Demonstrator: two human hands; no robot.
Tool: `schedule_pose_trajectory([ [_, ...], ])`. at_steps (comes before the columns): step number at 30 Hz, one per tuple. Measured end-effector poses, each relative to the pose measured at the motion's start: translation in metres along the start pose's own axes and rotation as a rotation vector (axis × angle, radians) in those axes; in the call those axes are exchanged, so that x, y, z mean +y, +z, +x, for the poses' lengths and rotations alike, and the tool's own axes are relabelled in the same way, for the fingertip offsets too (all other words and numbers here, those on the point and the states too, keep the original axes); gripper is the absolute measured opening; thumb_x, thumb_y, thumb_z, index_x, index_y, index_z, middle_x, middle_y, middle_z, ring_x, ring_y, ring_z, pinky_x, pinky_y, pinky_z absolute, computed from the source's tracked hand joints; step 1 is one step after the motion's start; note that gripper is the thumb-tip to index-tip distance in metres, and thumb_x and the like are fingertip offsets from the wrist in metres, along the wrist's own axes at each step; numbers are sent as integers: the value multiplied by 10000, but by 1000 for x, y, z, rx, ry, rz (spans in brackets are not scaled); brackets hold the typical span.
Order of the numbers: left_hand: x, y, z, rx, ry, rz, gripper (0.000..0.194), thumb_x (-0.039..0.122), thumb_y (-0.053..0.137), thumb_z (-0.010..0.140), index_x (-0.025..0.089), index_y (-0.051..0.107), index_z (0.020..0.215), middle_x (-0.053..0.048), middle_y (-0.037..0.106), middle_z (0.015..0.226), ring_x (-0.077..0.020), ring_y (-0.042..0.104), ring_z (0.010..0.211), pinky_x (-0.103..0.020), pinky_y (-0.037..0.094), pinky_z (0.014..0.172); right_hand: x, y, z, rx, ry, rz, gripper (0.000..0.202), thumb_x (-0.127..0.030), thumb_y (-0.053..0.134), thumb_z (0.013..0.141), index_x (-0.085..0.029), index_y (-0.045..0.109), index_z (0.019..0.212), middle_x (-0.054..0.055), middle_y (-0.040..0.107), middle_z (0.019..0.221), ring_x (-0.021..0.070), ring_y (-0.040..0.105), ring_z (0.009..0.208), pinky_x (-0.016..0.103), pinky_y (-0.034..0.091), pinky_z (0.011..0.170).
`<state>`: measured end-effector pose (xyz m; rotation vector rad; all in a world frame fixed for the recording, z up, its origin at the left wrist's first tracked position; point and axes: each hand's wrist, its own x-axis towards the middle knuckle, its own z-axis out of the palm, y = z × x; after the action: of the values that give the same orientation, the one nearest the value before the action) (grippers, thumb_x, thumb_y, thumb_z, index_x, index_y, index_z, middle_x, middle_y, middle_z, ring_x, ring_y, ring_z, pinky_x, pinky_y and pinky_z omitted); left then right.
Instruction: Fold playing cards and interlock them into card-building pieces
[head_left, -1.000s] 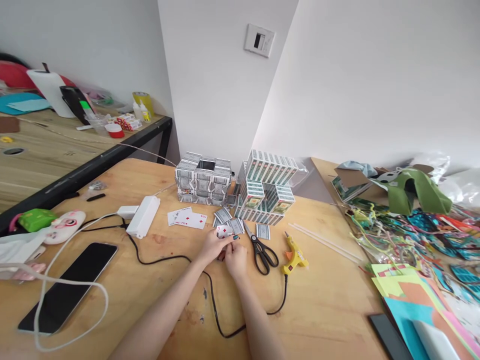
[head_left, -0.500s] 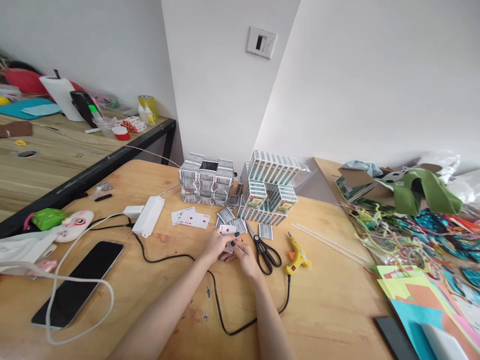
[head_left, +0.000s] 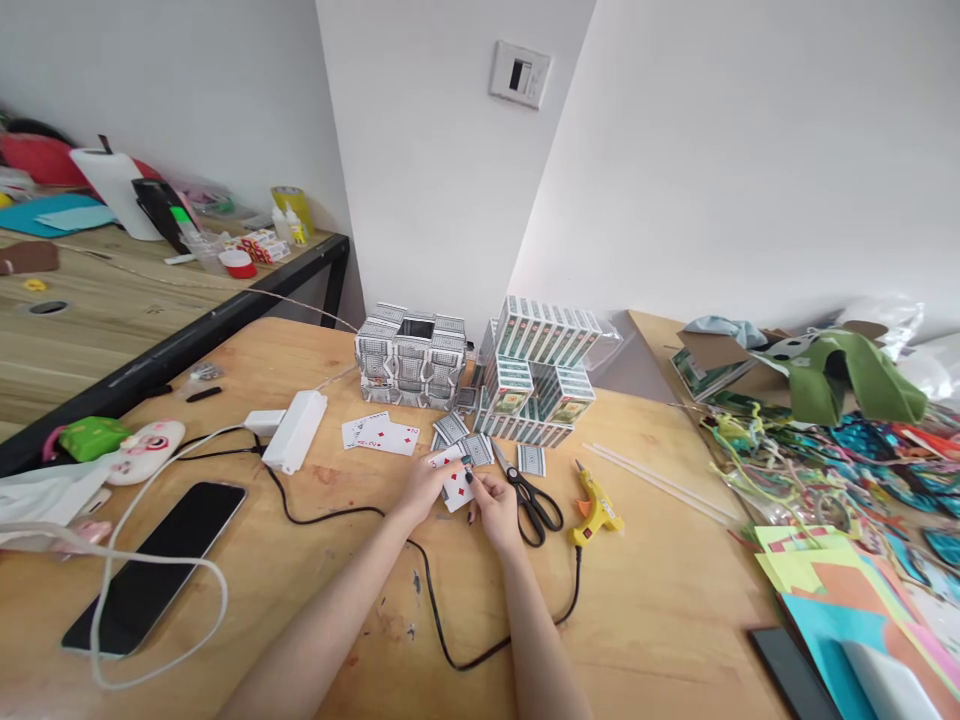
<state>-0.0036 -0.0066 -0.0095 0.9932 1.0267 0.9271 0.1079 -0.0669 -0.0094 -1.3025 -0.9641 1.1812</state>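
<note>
Between my hands is a playing card (head_left: 458, 490) with red diamonds, its face turned up. My left hand (head_left: 422, 490) grips it from the left, fingers closed on its upper side. My right hand (head_left: 493, 506) pinches the card's right edge with thumb and finger. Just beyond lie several face-down cards (head_left: 478, 449). Left of them is a spread of face-up cards (head_left: 386, 436). Black-handled scissors (head_left: 532, 508) rest right of my right hand, and a yellow glue gun (head_left: 597, 506) lies farther right.
A structure built of playing cards (head_left: 411, 360) stands at the back, beside stacked card boxes (head_left: 536, 375). A white power strip (head_left: 296, 432) and a phone (head_left: 157, 565) lie on the left. Black cable (head_left: 439, 620) loops under my forearms. Clear glue sticks (head_left: 660, 485) lie right.
The card in my hands has turned so that more of its diamond face shows. My right hand has shifted slightly, its fingers now at the card's right edge.
</note>
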Motion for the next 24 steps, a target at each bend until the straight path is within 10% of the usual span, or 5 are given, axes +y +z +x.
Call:
schedule_pose_trajectory([
  [24, -7, -1, -6, 107, 175, 111, 232, 313, 637, 636, 149, 670, 796, -41, 653, 736, -164, 578, 684, -256, 447, 617, 7, -5, 5, 221, -101, 248, 268, -413, 558, 745, -158, 617, 802, 37, 631, 767, 161, 543, 697, 283, 439, 690],
])
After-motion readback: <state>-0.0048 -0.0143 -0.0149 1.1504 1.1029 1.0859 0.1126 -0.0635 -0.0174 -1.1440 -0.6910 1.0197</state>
